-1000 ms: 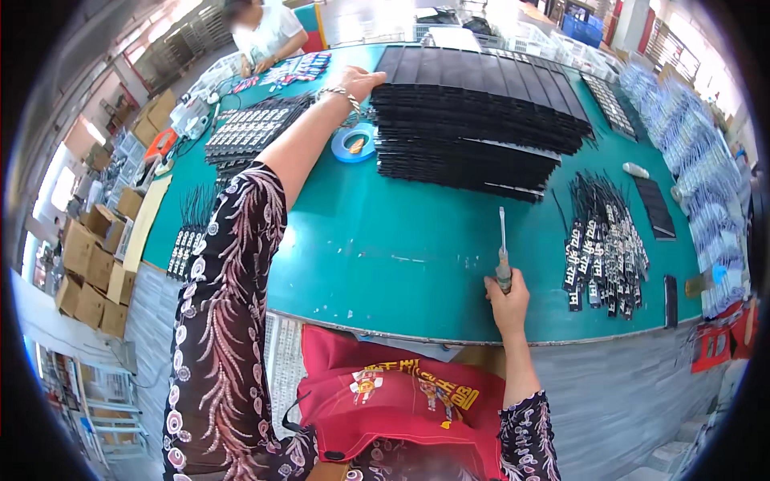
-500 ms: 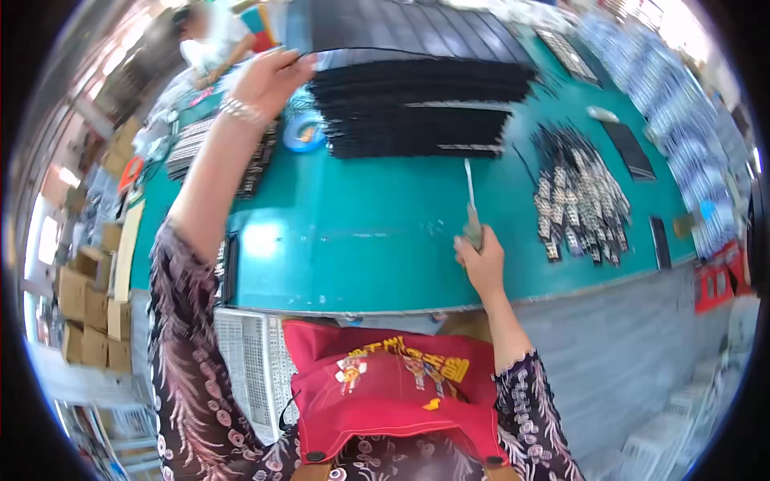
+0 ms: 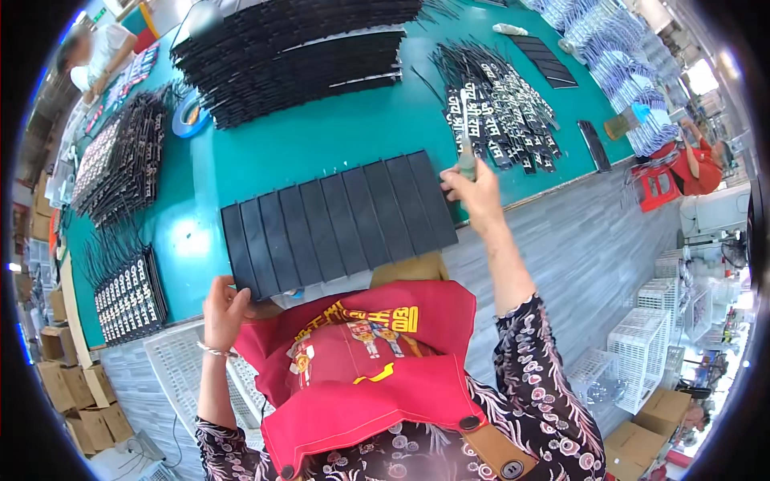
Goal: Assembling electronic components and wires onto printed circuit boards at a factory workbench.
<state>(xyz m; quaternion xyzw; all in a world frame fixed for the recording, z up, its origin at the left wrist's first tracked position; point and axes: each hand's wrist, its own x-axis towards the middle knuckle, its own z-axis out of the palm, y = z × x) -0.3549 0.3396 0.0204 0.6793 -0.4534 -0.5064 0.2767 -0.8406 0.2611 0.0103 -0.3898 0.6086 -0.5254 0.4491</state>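
Observation:
A black sheet [image 3: 341, 224], ribbed into several upright strips, lies tilted across the front edge of the green table. My left hand [image 3: 224, 313] pinches its near left corner, thumb on top. Beside the sheet's right end, my right hand [image 3: 479, 196] is closed round the greenish handle of a slim knife-like tool [image 3: 464, 128]. Its thin pale blade points away from me, over a heap of black strips with white lettering [image 3: 501, 112]. The right fingers come close to the sheet's edge; whether they touch it I cannot tell.
Large stacks of black strips [image 3: 297, 72] stand at the back, with a blue tape roll [image 3: 189, 116] beside them. Lettered strips [image 3: 128, 301] lie in piles on the left. A dark phone-like slab [image 3: 593, 146] rests at the right edge. Two other people are farther off.
My left hand has come down from the far stacks to the near left, now holding the black sheet's corner. My right hand still grips the tool. The view has turned.

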